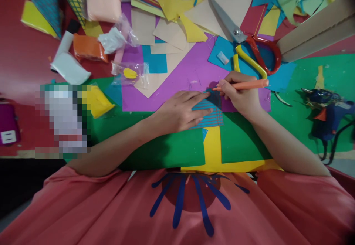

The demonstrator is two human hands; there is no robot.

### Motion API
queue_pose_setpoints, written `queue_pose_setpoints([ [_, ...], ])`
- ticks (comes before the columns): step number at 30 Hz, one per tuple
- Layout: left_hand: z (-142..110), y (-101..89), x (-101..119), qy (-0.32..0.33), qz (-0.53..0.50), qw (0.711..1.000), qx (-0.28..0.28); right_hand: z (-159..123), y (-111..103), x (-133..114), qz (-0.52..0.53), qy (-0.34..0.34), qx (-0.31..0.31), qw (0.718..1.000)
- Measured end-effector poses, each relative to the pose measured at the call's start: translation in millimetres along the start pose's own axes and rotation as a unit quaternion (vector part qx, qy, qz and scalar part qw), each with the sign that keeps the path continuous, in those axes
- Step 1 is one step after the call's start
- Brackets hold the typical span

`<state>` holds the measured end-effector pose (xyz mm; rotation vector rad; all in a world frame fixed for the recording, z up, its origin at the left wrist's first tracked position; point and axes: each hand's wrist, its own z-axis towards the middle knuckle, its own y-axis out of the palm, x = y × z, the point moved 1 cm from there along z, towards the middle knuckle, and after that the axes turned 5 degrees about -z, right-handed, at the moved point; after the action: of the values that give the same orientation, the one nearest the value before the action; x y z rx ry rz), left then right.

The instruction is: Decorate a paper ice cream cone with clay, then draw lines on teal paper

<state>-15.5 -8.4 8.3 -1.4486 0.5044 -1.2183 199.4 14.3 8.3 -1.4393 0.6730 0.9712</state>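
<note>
My left hand (181, 112) lies flat with its fingers spread, pressing on a small blue paper piece (216, 118) that has reddish crossing lines. Part of this paper is covered by the fingers. In my right hand (244, 99) is an orange marker (253, 85), tilted so that its tip meets the upper part of the blue paper, near my left index finger. Under both hands are a purple sheet (177, 86) and a green sheet (166, 149), with a yellow strip (213, 149) below the blue piece.
Big scissors (235, 32) with red and yellow handles lie beyond my right hand. At the right are a blue glue gun (330, 117) and a cardboard piece (313, 30). Clay packets (90, 47), paper cones (41, 3) and a blurred-out object (65, 115) occupy the left.
</note>
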Motion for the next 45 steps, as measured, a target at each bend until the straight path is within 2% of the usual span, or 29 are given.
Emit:
queue_pose_setpoints([
  [8,-0.5,2.0,-0.8,-0.002,0.009,1.000,0.003,0.0,0.3,0.2,0.024,-0.012,0.002,1.000],
  [12,-0.7,2.4,-1.2,0.010,0.007,1.000,0.024,-0.4,0.1,-0.8,0.017,-0.007,0.011,1.000],
  [28,-0.9,3.6,-1.5,0.011,-0.017,0.999,0.039,-0.8,-0.2,-3.7,0.001,0.009,-0.033,0.999],
  [35,-1.4,5.5,-6.6,-0.009,-0.037,0.999,0.026,-1.1,-2.1,0.8,0.052,0.014,0.020,0.998],
  [39,-1.7,5.9,-10.9,-0.034,-0.041,0.998,0.019,-1.4,-1.6,0.4,0.033,0.019,0.014,0.999],
  [45,-0.9,5.7,-10.0,-0.035,-0.024,0.999,0.018,-2.6,-0.4,-2.3,0.005,0.018,0.005,1.000],
])
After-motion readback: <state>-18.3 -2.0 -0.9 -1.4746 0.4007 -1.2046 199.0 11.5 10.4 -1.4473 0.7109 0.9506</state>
